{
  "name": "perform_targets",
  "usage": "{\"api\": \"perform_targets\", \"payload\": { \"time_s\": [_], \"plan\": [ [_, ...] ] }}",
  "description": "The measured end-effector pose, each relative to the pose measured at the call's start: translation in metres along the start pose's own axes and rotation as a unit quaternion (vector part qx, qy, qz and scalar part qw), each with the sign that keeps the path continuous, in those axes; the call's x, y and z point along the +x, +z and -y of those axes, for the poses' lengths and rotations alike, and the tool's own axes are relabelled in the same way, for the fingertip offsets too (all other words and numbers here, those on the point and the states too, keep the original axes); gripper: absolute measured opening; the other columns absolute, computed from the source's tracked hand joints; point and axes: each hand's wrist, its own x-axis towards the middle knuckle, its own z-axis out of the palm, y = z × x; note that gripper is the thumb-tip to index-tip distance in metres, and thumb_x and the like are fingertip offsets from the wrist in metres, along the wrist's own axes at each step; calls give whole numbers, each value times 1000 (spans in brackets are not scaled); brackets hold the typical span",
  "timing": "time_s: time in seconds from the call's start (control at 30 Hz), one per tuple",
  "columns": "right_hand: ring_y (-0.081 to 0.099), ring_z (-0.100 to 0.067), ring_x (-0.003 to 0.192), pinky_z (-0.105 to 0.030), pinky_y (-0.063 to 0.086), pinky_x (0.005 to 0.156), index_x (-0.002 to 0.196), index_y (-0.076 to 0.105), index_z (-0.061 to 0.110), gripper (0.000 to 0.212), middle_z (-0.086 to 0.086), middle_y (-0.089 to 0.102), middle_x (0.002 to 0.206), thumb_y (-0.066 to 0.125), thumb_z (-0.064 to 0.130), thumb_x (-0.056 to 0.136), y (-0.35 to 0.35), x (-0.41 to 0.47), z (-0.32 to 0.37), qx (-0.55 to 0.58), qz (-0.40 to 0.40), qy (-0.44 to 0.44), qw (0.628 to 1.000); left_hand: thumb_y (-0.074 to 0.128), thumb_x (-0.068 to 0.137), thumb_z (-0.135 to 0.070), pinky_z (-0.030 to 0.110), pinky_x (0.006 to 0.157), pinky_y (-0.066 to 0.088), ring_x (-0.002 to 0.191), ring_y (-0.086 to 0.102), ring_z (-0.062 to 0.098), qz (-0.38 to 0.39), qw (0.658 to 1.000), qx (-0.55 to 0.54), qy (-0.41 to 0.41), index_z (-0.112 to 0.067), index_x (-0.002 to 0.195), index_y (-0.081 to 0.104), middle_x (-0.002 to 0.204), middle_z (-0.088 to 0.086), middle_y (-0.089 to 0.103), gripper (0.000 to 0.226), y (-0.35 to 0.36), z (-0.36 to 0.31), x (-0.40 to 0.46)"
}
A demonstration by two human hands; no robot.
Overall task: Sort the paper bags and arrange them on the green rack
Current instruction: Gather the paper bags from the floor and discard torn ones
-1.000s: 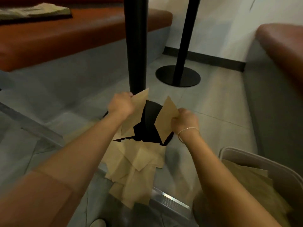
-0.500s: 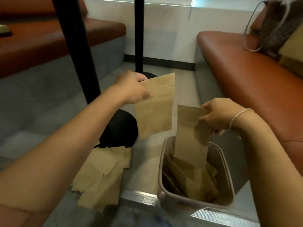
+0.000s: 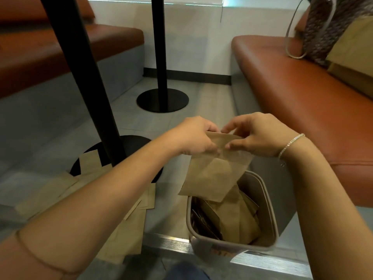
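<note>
Your left hand [image 3: 193, 136] and right hand [image 3: 255, 135] both pinch the top edge of a flat brown paper bag [image 3: 217, 172] — creased, hanging just above the grey bin [image 3: 268, 215] of bags; more bags [image 3: 125, 225] lie on the floor.

two bare forearms in frame, no sleeves down to the wrist. left hand [image 3: 193, 136]: nothing worn on wrist or fingers that i can see. right hand [image 3: 256, 134]: thin silver bracelet [image 3: 290, 144] at the wrist, looks like small linked or beaded segments, with a small dangling end on the underside. edge of a short sleeve or band near the left upper arm, blurred. dark blue trouser fabric [image 3: 187, 271] at bottom centre.
</note>
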Motion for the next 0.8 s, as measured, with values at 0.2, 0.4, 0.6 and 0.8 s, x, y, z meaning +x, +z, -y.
{"api": "perform_targets", "payload": {
  "time_s": [0.2, 0.4, 0.6, 0.8],
  "plan": [
    [60, -19, 80, -21, 42, 70, 94, 73, 21, 19, -2, 65, 80, 62, 14, 80, -10, -3, -14, -100, -24, 57, 993, 75, 79, -22, 32, 81, 55, 93, 63, 16, -18, 999, -30, 3, -20, 99, 66, 93, -3, 67, 22, 9, -2, 13],
    [60, -24, 91, -24, 47, 77, 103, 72, 21, 26, -4, 63, 90, 62, 11, 81, 3, 7, -19, -153, 51, 109, 981, 69, 84, -28, 18, 70, 45, 98, 59, 12, -41, 997, -49, -33, -22, 113, 60, 107, -3, 63, 31, 12, 25, 18],
    [60, -19, 91, -31, 53, 88, 116, 65, 18, 35, -1, 62, 103, 68, 29, 83, 46, 27, -11, -141, 132, 106, 976, 67, 85, -30, 21, 77, 42, 100, 57, 13, -40, 998, -16, -54, -20, 116, 59, 112, -1, 62, 33, 18, 42, 20],
    [57, -21, 104, -38, 50, 93, 120, 59, 22, 42, -2, 62, 115, 65, 42, 83, 77, 53, 24, -113, 102, 40, 987, 67, 85, -30, 23, 78, 43, 98, 58, 12, -45, 994, -4, -98, -21, 114, 59, 109, -3, 62, 31, 15, 79, 16]
  ]
}}
